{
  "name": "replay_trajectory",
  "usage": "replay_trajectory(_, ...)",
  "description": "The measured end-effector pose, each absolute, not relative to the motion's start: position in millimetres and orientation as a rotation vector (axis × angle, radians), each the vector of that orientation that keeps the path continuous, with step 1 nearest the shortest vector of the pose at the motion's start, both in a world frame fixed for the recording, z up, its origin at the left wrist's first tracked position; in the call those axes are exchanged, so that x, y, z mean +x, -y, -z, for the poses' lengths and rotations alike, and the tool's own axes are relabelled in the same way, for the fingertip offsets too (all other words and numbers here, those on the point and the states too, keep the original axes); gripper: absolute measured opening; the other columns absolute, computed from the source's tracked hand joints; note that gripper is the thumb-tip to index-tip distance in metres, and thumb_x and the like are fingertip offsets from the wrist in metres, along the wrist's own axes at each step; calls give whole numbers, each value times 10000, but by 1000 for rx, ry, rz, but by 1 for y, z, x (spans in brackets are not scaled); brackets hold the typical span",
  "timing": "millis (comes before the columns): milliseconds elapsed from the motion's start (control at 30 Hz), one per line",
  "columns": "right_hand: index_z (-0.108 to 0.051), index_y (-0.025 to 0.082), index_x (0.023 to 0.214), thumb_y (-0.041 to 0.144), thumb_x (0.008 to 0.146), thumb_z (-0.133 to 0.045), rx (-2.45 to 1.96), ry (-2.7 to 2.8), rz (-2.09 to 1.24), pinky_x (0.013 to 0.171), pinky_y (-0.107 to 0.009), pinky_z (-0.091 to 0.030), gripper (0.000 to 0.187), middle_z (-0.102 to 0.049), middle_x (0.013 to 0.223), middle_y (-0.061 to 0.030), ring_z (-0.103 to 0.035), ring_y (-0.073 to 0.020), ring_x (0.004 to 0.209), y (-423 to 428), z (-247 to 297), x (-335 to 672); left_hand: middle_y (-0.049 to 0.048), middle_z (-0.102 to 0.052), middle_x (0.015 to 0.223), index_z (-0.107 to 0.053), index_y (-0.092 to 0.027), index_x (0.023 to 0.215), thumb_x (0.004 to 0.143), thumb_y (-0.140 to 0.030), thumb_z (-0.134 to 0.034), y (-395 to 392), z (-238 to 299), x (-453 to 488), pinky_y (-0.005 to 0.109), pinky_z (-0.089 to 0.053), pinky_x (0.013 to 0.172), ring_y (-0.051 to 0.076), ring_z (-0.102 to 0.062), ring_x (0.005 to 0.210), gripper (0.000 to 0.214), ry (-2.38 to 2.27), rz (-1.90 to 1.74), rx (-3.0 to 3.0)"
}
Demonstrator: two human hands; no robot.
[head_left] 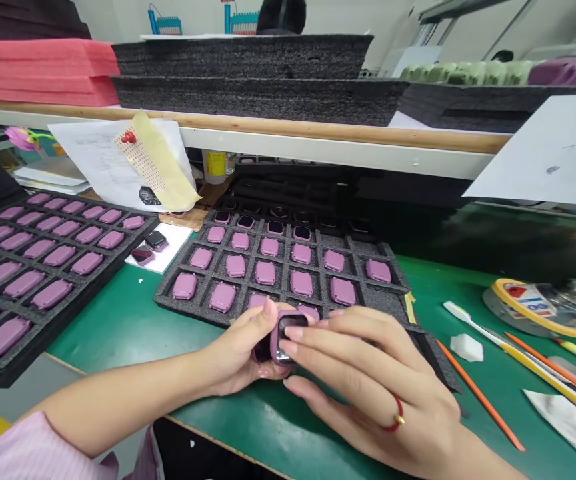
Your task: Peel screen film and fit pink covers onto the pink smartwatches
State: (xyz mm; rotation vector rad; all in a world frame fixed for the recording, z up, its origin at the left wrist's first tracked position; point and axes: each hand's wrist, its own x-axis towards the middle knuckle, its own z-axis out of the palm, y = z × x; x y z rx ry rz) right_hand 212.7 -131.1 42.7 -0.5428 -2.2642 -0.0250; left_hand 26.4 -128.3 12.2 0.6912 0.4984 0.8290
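Observation:
My left hand (245,350) is closed around a purple smartwatch case (275,337) with a dark glossy screen, held over the front edge of the tray. Behind it in the same palm shows another dark, shiny face, partly hidden by the fingers. My right hand (373,387), with a red ring on one finger, reaches across from the right. Its fingers are stretched out, two fingertips resting on the screen, and its thumb is apart below. Just beyond both hands lies a black foam tray (168,300) with purple watch cases in its compartments; some at the back show dark screens.
Another foam tray (53,327) of purple cases stands at left. Two watch pieces lie on white paper (171,237) between the trays. At right are a toothbrush (468,319), an orange stick (483,397), a white lump (467,347) and a round metal-topped dispenser (538,310). A shelf (318,150) crosses above.

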Motion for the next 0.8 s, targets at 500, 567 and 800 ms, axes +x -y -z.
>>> replay_trajectory(500,-539,292,1323,167,827,-746,-777,2088,-579,708,-284,-603,552,-701,1008,-23,-660,-169,801,132,-35,205,-33,-544,609,-628,-144,848,793,-729,-673,128,-8,28,186,-171,365,27,-297,389,589,-547,-853,688)
replay_trajectory(567,-555,301,1303,162,815,-750,-778,2096,-586,729,-286,-608,544,-702,1084,-33,-670,-178,858,130,-38,207,1,-614,706,-647,-144,882,752,-715,-726,127,-10,27,182,-164,356,30,-352,408,591,-560,-839,644)
replay_trajectory(800,-537,261,1327,177,843,-727,-669,2196,-396,911,-384,-570,527,-712,1143,-70,-680,-228,1033,126,-39,208,52,-671,774,-661,-125,989,760,-739,-694,127,-10,28,179,-193,364,47,-429,431,657,-574,-788,672)
